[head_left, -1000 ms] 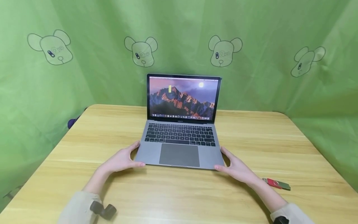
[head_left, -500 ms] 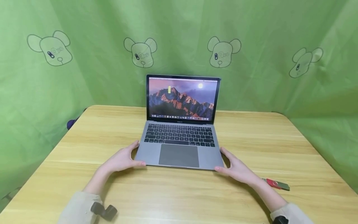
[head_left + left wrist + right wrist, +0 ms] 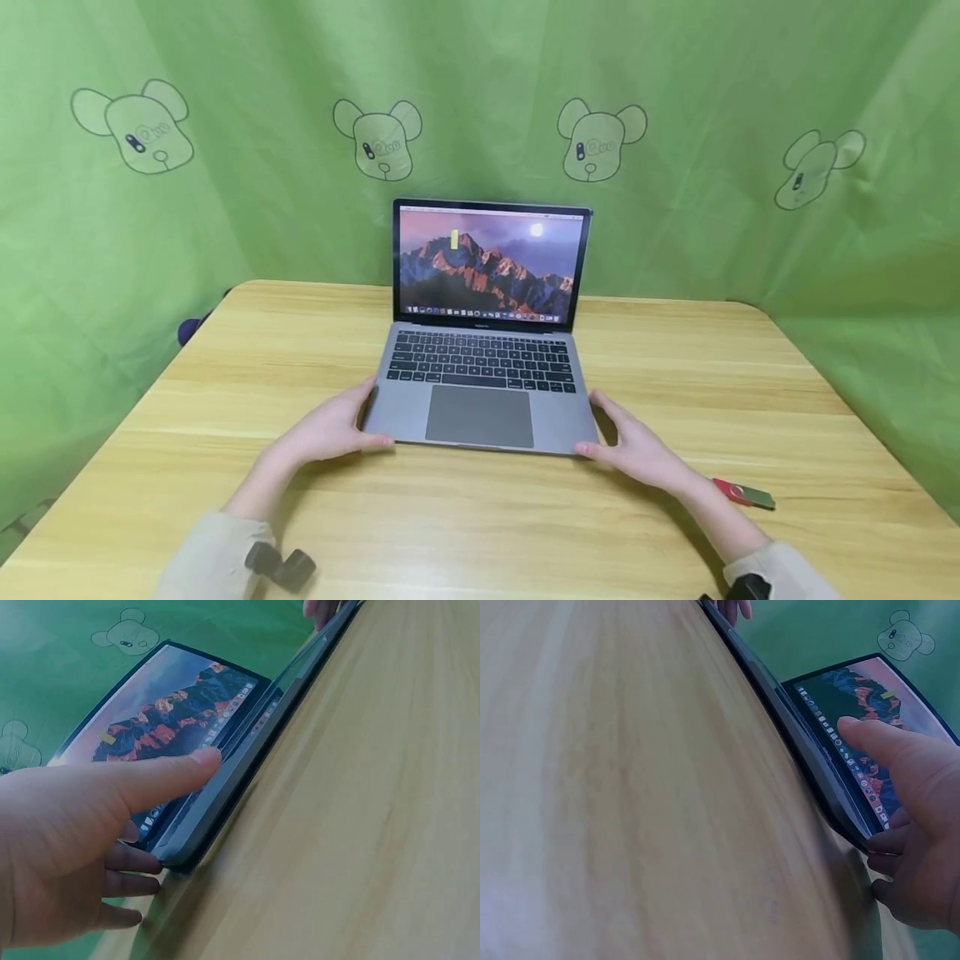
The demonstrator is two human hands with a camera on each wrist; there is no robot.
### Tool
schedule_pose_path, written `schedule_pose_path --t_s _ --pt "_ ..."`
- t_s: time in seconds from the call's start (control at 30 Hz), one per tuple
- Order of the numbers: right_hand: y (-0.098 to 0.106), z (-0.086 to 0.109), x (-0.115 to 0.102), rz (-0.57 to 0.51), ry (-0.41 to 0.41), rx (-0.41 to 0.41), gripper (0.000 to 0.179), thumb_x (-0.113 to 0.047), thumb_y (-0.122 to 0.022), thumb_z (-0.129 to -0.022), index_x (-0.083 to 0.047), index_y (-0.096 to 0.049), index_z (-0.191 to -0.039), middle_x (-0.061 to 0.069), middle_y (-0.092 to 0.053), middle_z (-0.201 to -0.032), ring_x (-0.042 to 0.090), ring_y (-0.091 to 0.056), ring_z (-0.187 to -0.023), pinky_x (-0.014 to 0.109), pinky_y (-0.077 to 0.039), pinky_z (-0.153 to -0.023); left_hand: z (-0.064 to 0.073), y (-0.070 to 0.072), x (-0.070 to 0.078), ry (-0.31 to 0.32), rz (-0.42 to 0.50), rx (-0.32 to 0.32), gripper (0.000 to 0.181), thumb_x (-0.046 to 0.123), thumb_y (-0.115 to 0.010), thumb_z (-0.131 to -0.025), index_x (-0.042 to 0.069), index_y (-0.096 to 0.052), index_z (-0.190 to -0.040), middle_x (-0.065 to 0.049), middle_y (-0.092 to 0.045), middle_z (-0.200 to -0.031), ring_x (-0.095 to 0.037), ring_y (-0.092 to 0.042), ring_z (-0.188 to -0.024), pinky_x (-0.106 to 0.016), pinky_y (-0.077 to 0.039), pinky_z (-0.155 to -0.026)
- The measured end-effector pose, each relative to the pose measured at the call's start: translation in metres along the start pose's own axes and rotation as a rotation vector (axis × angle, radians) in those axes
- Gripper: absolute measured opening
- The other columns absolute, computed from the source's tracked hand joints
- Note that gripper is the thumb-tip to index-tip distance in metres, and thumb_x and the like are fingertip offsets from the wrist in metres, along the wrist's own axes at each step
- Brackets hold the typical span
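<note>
An unfolded grey laptop [image 3: 480, 418] stands on the wooden table, its screen lit with a mountain picture. My left hand [image 3: 326, 429] holds its front left corner: the thumb [image 3: 169, 778] lies at the front edge, the other fingers along the left side. At the front right corner, my right hand [image 3: 639, 448] holds it the same way, thumb [image 3: 877, 739] at the front edge and fingers at the side. The wrist views show fingertips close to the laptop's lower edge; how far they reach underneath is hidden.
A red and grey USB stick [image 3: 744, 493] lies on the table [image 3: 480, 533] beside my right forearm, one end covered by it. Green curtains [image 3: 487, 67] with bear-head drawings hang behind the table and at both sides. Something purple [image 3: 187, 331] shows past the left table edge.
Both hands stay at the laptop's front corners, with only a slight shift of the left fingers. My right forearm now covers the metal end of the USB stick, which showed earlier.
</note>
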State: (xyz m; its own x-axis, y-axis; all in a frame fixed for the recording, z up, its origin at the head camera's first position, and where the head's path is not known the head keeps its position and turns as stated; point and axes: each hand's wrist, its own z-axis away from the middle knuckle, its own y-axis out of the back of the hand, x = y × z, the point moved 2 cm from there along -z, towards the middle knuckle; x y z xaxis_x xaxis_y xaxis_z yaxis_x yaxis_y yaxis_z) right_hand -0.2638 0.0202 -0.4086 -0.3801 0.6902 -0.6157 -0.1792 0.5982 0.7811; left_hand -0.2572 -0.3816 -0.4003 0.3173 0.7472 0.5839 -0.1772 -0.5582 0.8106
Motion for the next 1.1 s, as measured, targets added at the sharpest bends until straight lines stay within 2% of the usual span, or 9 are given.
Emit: schedule_pose_path --t_s 0.13,0.27,0.4,0.57,0.7,0.97,1.1 --pt "0.002 0.000 0.000 0.005 -0.012 0.002 0.089 -0.034 -0.069 -0.082 0.016 -0.021 -0.139 0.032 -0.031 -0.140 0.047 -0.025 -0.130 0.061 -0.022 -0.104 -0.002 0.002 0.003 -0.009 -0.129 0.018 0.108 0.053 -0.075 -0.068 -0.009 -0.024 -0.142 -0.026 -0.041 -0.137 -0.039 -0.044 -0.121 -0.051 -0.036 -0.101" --pt "0.003 0.000 0.002 0.006 -0.020 -0.001 0.089 -0.035 -0.068 -0.083 0.015 -0.020 -0.140 0.032 -0.030 -0.141 0.047 -0.024 -0.130 0.060 -0.022 -0.104 -0.004 0.004 0.003 -0.011 -0.318 0.039 0.105 0.062 -0.067 -0.070 -0.008 -0.032 -0.139 -0.025 -0.044 -0.135 -0.041 -0.043 -0.121 -0.055 -0.030 -0.103" --pt "0.009 0.002 0.004 0.001 -0.028 0.010 0.090 -0.035 -0.068 -0.083 0.013 -0.019 -0.141 0.031 -0.030 -0.142 0.048 -0.024 -0.130 0.062 -0.021 -0.103 -0.005 0.005 0.003 -0.030 -0.439 0.063 0.104 0.070 -0.060 -0.071 -0.007 -0.038 -0.137 -0.024 -0.048 -0.132 -0.040 -0.044 -0.120 -0.056 -0.026 -0.105" --pt "0.022 0.010 0.008 0.015 -0.041 0.040 0.088 -0.033 -0.067 -0.084 0.009 -0.017 -0.143 0.030 -0.028 -0.142 0.049 -0.024 -0.129 0.065 -0.022 -0.101 -0.005 0.002 -0.001 -0.050 -0.485 0.064 0.104 0.075 -0.057 -0.069 -0.004 -0.041 -0.136 -0.022 -0.050 -0.130 -0.038 -0.045 -0.119 -0.055 -0.029 -0.104" --pt "0.037 0.020 0.015 0.050 -0.054 0.070 0.083 -0.033 -0.066 -0.085 0.007 -0.021 -0.143 0.029 -0.032 -0.141 0.049 -0.027 -0.127 0.066 -0.025 -0.098 -0.006 0.001 -0.005 -0.050 -0.495 0.062 0.106 0.077 -0.054 -0.069 -0.003 -0.041 -0.136 -0.021 -0.049 -0.131 -0.037 -0.045 -0.119 -0.055 -0.029 -0.103" --pt "0.067 0.051 0.039 0.113 -0.084 0.087 0.080 -0.028 -0.068 -0.085 0.007 -0.024 -0.142 0.032 -0.042 -0.129 0.054 -0.031 -0.119 0.070 -0.028 -0.088 -0.005 -0.001 -0.010 -0.057 -0.486 0.076 0.106 0.080 -0.052 -0.068 -0.002 -0.042 -0.136 -0.020 -0.049 -0.130 -0.037 -0.045 -0.119 -0.055 -0.031 -0.102" --pt "0.078 0.069 0.054 0.126 -0.106 0.080 0.082 -0.023 -0.072 -0.081 0.010 -0.025 -0.140 0.033 -0.046 -0.123 0.054 -0.038 -0.114 0.067 -0.034 -0.084 -0.005 -0.002 -0.010 -0.058 -0.477 0.078 0.106 0.079 -0.052 -0.068 -0.001 -0.042 -0.136 -0.020 -0.049 -0.131 -0.037 -0.045 -0.119 -0.055 -0.031 -0.102"
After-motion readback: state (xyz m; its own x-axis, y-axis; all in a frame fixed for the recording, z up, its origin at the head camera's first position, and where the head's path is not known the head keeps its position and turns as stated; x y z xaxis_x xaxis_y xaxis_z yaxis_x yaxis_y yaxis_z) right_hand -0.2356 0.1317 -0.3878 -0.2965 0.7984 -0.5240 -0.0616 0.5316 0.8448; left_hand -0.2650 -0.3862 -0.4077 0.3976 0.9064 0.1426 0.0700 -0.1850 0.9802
